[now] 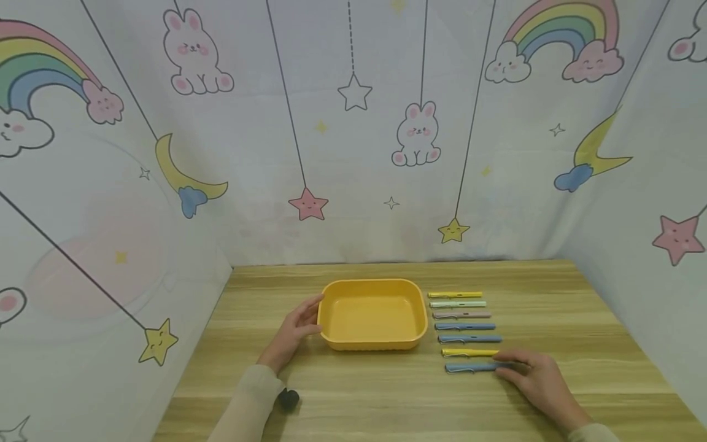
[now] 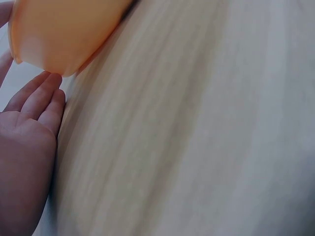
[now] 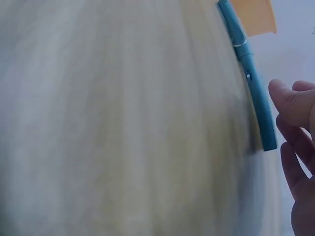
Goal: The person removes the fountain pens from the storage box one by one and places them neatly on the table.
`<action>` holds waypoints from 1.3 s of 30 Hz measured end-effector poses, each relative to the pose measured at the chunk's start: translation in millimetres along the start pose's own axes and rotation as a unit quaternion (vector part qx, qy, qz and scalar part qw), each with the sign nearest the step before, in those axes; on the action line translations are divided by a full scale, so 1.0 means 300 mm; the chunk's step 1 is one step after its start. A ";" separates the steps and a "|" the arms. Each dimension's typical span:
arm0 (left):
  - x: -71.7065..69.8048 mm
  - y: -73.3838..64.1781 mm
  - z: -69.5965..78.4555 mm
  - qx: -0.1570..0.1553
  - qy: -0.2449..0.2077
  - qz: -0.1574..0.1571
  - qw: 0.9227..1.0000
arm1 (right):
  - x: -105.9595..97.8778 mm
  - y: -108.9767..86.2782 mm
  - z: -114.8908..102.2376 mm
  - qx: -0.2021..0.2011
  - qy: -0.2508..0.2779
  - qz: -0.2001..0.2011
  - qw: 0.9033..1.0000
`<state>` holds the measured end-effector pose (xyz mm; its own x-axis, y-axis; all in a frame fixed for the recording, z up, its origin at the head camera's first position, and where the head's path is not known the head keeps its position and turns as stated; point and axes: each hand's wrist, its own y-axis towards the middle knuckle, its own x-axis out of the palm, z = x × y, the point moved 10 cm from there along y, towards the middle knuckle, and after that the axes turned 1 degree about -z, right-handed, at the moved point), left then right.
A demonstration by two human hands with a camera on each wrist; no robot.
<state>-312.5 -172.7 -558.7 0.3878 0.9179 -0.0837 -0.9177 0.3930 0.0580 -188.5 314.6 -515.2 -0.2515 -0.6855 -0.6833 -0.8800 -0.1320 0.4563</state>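
A yellow plastic tray [image 1: 372,345] stands on the table with nothing in it. My left hand [image 1: 293,334] rests against its left end, fingers extended; the left wrist view shows the fingertips [image 2: 54,81] at the tray's wall [image 2: 64,39]. To the tray's right, several capped pens lie in a column, clips to the left. Over the right end of the nearest blue pen [image 1: 469,368] is my right hand [image 1: 536,377], thumb and fingers apart. In the right wrist view this pen [image 3: 256,88] lies on the table, with the fingers beside it and a gap between.
Behind the nearest pen lie a yellow pen [image 1: 469,353], two more blue pens [image 1: 469,339], a pinkish-beige pen [image 1: 461,315], a pale green pen [image 1: 458,304] and another yellow pen [image 1: 455,295]. Printed cloth walls [image 1: 364,239] border the wooden table [image 1: 375,399].
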 end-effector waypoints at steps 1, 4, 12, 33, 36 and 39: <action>0.000 -0.001 0.001 -0.001 -0.001 0.001 1.000 | -0.002 0.004 0.000 0.012 -0.003 -0.005 1.000; -0.003 -0.001 0.005 0.000 -0.001 0.003 1.000 | -0.010 0.028 -0.014 0.035 -0.001 -0.014 0.999; -0.012 0.007 0.015 0.008 0.002 0.010 1.000 | 0.005 0.120 -0.095 0.026 0.082 -0.010 0.996; -0.005 0.000 0.002 -0.005 0.002 0.017 1.000 | 0.269 0.357 -0.267 0.033 0.175 -0.091 0.980; -0.007 -0.002 -0.004 -0.009 0.002 0.017 1.000 | 0.297 0.388 -0.303 0.021 0.188 -0.097 0.977; -0.007 -0.003 -0.008 -0.007 0.003 0.017 1.000 | 0.325 0.416 -0.337 0.012 0.193 -0.107 0.975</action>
<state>-312.9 -175.2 -560.9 0.3552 0.9307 -0.0872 -0.9318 0.3599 0.0464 -282.0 158.8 -467.4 0.1047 -0.8629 -0.4944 -0.9061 -0.2877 0.3102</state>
